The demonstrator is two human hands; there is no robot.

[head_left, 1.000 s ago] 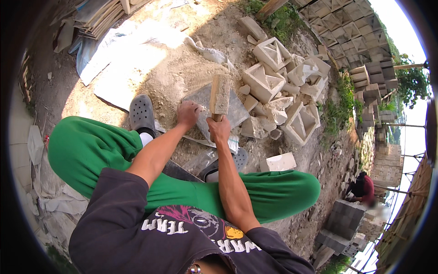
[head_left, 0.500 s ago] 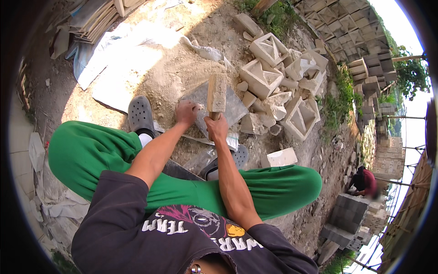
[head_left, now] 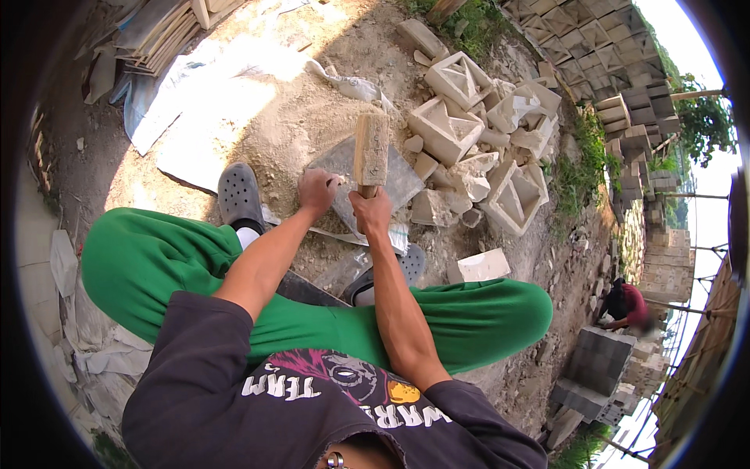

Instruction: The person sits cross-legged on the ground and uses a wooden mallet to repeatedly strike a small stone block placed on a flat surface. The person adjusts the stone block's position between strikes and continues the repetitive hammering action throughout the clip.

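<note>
A wooden mallet [head_left: 372, 148] with a pale, worn block head is in my right hand [head_left: 370, 211], whose fingers wrap round its short handle. The mallet head is above a flat grey slab [head_left: 402, 176] on the ground in front of me. Over the slab's left side, my left hand [head_left: 319, 190] is closed, its fingertips pinched together towards the mallet. A small pale bit shows at those fingertips, too small to name. Crushed, sandy material [head_left: 285, 148] lies around the slab's far left side.
Right of the slab lies a heap of broken, pale hollow blocks [head_left: 447, 130]. A single pale block [head_left: 478, 267] sits by my right knee. White sheeting [head_left: 176, 117] spreads at the far left. A person in red [head_left: 637, 309] bends beside stacked grey blocks [head_left: 598, 363] at the right.
The mallet and my right hand have risen slightly, away from me. My left hand has barely shifted. At the right, the other person has moved a little.
</note>
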